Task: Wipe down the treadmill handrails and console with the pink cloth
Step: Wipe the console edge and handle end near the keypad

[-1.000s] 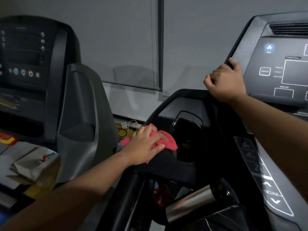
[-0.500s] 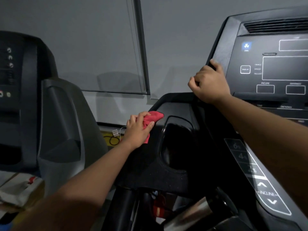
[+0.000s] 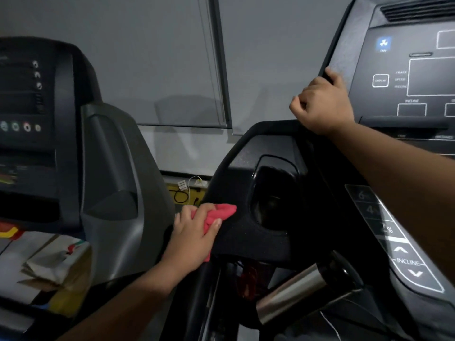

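Note:
My left hand (image 3: 190,238) holds the bunched pink cloth (image 3: 218,212) against the left edge of the treadmill's black side tray (image 3: 248,232), beside its cup-holder well. Part of the cloth is hidden under my palm. My right hand (image 3: 322,107) grips the left edge of the dark console (image 3: 403,77), fingers curled round the rim. The console shows white outlined display boxes and a lit blue fan button. A strip of incline keys (image 3: 398,244) runs down the lower right. The chrome handrail grip (image 3: 293,292) sticks out below the tray.
A second treadmill console (image 3: 32,114) with its grey side shroud (image 3: 118,183) stands close on the left. Papers and cardboard (image 3: 49,264) lie on its deck. A grey wall and window blind (image 3: 172,60) are behind. Cables and a plug (image 3: 186,189) lie on the floor between the machines.
My left hand has slid the pink cloth down and toward me along the tray's left edge from half a second ago. My right hand keeps its grip on the console edge.

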A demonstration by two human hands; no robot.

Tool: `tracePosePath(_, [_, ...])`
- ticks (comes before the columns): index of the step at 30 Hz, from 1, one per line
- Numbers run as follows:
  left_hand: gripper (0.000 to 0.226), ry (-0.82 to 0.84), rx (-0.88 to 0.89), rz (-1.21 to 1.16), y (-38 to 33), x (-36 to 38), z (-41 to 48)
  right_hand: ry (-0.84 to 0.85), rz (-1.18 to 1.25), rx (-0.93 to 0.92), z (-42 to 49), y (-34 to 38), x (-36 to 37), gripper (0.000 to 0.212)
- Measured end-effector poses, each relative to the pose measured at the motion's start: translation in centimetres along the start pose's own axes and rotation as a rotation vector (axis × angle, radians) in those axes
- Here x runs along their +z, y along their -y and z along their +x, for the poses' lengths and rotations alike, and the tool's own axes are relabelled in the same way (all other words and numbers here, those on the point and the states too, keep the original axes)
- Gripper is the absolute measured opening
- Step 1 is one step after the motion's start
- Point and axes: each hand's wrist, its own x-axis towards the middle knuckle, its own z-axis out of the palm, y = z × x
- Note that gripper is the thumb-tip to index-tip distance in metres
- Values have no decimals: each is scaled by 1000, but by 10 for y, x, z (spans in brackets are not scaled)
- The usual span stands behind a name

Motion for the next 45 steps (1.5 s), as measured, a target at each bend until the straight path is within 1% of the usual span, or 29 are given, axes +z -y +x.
tracePosePath(3, [36,8,52,123,-16,3,35,-4,19,0,-1,-2,-1,37])
tracePosePath(5, [37,6,56,131,-26,7,64,0,33,6,-1,-1,-1,38])
tracePosePath(10, [41,24,-139,-108,-23,12,110,9,38,4,-1,-2,0,40])
tracePosePath(13, [42,23,-179,-118,-22,12,105,14,36,9,0,-2,-2,46])
tracePosePath(17, [41,12,-152,-96,-19,5,64,-4,42,6,0,-3,-3,44])
tracePosePath(19, [40,18,-118,-18,-17,0,35,-2,40,2,0,-3,-3,46])
tracePosePath(23, [39,-41,73,383,-21,5,-18,32,3,5,-1,-3,-3,49])
tracePosePath(25, [40,-59,127,472,-22,10,-25,47,-8,3,0,-3,-2,48])
tracePosePath(27, [41,-70,129,500,-24,12,-21,48,2,3,-1,-3,-2,48])
tracePosePath(30, [45,-41,35,474,-32,10,3,37,21,4,-1,-3,0,46])
tracePosePath(33, [44,-18,-67,325,-42,10,41,31,37,8,0,-3,0,46])
tracePosePath(35, [43,2,-100,233,-46,8,63,27,53,8,0,-4,-2,43])
tracePosePath(37, [42,21,-85,192,-42,9,72,20,64,1,-1,-3,-3,41])
tracePosePath(39, [41,6,-21,175,-36,8,67,14,71,-1,-2,-3,-3,43])
tracePosePath(41, [40,-2,29,159,-32,5,53,7,69,0,-2,-3,-3,46])
tracePosePath(45, [39,22,39,186,-27,-1,12,-5,48,0,-2,-3,-4,47])
